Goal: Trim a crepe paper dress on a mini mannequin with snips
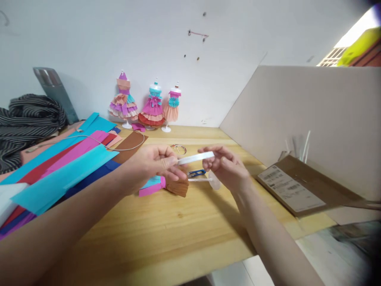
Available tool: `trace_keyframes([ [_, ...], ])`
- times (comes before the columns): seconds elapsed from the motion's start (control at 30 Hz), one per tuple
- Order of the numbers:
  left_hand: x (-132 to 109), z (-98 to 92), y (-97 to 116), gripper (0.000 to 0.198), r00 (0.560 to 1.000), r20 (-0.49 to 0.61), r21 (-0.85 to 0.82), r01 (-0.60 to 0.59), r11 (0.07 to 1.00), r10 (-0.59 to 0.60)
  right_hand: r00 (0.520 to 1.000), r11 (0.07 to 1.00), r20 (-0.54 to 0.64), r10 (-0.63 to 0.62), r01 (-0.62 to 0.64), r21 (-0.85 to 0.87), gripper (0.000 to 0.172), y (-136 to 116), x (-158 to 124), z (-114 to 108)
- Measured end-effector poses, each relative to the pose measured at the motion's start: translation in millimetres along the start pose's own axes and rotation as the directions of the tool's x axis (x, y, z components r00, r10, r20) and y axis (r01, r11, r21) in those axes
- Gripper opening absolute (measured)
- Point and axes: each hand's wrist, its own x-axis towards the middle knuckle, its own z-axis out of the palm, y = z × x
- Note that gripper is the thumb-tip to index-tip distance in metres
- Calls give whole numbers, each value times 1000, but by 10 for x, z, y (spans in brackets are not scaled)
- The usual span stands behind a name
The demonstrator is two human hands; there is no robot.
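My left hand [160,162] pinches the left end of a thin white roll of tape [195,157], seen edge-on above the table. At its other end are the curled fingers of my right hand [224,165]; whether they grip it firmly is hard to see. Beneath lies a small paper dress [175,186] with a brown skirt and a turquoise and pink top, partly hidden by my left hand. A white stand with a round base [214,180] extends from the skirt. Blue thread snips [196,173] rest just behind it.
Three dressed mini mannequins [123,99] stand against the wall. Coloured crepe paper strips [65,174] cover the left side, near a striped cloth [29,119] and a flask [56,93]. An open cardboard box [297,186] holding white sticks sits right. A beaded ring [179,149] lies behind my hands.
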Motion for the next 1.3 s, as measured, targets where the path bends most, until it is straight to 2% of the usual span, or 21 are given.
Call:
trace_keyframes([
  [0.03, -7, -7, 41, 20, 999, -45, 7, -6, 1000, 6, 1000, 987, 2, 2, -2, -162, 43, -9, 28, -51],
  [0.07, -14, -18, 84, 17, 996, -92, 15, -14, 1000, 15, 1000, 936, 17, 20, -12, -353, 42, -12, 65, -108],
  [0.1, -19, -34, 124, 16, 991, -131, 27, -13, 1000, 17, 996, 824, 51, 70, -29, -566, 39, -5, 110, -165],
  [0.17, -26, -70, 188, 18, 982, -190, 42, -10, 999, 18, 975, 649, 109, 195, -45, -760, 26, 45, 215, -254],
  [0.23, -29, -103, 225, 20, 975, -224, 28, -7, 1000, 13, 938, 554, 160, 309, -40, -832, 15, 136, 320, -288],
  [0.37, -42, -130, 253, 22, 971, -238, -18, -12, 1000, 7, 859, 390, 192, 474, -9, -921, 10, 332, 457, -220],
  [0.43, -53, -129, 264, 22, 975, -220, -25, -16, 1000, 10, 832, 334, 189, 521, 4, -942, 9, 388, 488, -176],
  [0.53, -63, -134, 277, 22, 979, -202, -48, -41, 998, 30, 810, 296, 184, 556, 14, -955, 16, 416, 513, -154],
  [0.63, -61, -149, 279, 23, 974, -223, -61, -55, 997, 40, 826, 302, 158, 540, -15, -953, 22, 404, 533, -190],
  [0.73, -51, -156, 271, 23, 975, -221, -64, -53, 997, 37, 885, 356, 91, 457, -88, -930, 23, 332, 536, -272],
  [0.83, -35, -140, 255, 25, 973, -230, -68, -33, 997, 17, 951, 477, -13, 309, -167, -863, 20, 170, 472, -338],
  [0.93, -11, -111, 233, 24, 963, -270, -67, 7, 998, -25, 980, 656, -105, 166, -190, -731, 19, -54, 316, -287],
  [1.03, 12, -85, 210, 22, 955, -292, -50, 45, 998, -58, 989, 850, -123, 82, -134, -510, 26, -260, 127, -68],
  [1.07, 19, -80, 202, 21, 953, -297, -43, 55, 998, -66, 990, 958, -95, 103, -125, -258, 29, -314, 72, 32],
  [1.1, 26, -76, 193, 20, 951, -301, -38, 62, 997, -70, 989, 988, -42, 142, -145, -55, 34, -358, 25, 136],
  [1.17, 36, -70, 170, 17, 950, -304, -32, 58, 998, -65, 976, 963, 42, 214, -218, 160, 36, -417, -47, 336],
  [1.3, 45, -64, 114, 16, 953, -303, -43, 5, 999, -18, 954, 900, 113, 277, -299, 317, 29, -444, -135, 605],
])
